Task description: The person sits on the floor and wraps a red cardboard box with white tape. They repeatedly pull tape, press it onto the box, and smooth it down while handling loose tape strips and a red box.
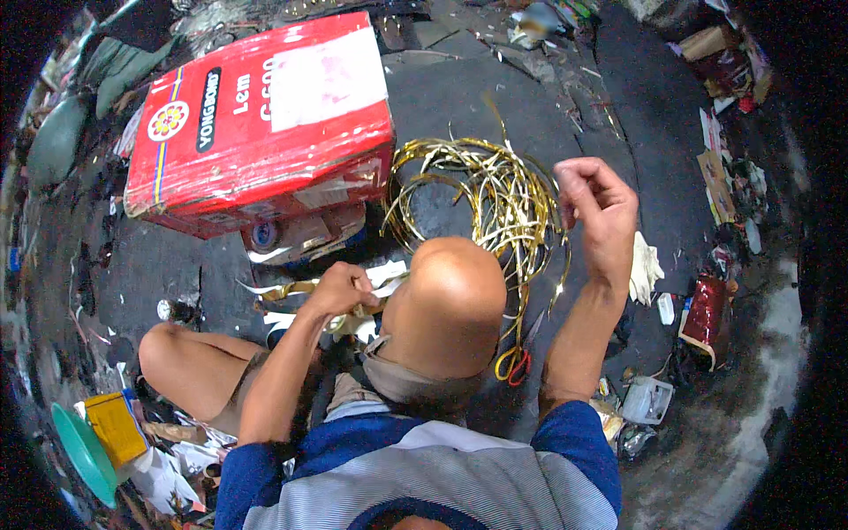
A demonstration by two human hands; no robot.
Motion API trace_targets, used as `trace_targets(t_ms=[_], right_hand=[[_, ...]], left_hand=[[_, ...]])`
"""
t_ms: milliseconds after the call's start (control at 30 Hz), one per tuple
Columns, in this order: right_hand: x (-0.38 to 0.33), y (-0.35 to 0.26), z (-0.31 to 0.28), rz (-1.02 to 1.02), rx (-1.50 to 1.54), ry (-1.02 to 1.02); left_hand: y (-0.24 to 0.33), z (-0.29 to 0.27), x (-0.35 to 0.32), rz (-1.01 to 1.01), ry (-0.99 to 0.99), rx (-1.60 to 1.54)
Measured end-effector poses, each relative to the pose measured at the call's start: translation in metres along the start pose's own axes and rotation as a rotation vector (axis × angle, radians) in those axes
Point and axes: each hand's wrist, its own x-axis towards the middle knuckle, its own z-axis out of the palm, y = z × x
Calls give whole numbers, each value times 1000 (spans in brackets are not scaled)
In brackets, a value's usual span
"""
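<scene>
My left hand (346,290) is closed beside my raised knee, gripping light strips; a gold strip (296,289) runs up to it from the left. White strips (353,327) lie under and around that hand. To the right, my right hand (601,203) is lifted with its fingers curled together at the edge of a tangled pile of shiny gold strips (517,199); whether a strip is pinched there is too small to tell. Scissors (513,366) with yellow and red handles lie on the dark floor, right of my knee.
A large red carton (256,132) stands at the far left, resting on a smaller container (309,237). A white glove (646,268), a red packet (704,309) and a clear plastic container (647,401) lie right. A green basin (84,455) and yellow box (117,430) sit near left.
</scene>
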Motion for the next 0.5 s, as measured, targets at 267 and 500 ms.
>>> trace_targets(t_ms=[267, 500], right_hand=[[-17, -75, 76, -561, -133, -768], [-18, -85, 137, -579, -283, -1008]], left_hand=[[131, -64, -123, 198, 19, -510], [166, -66, -151, 606, 736, -47]])
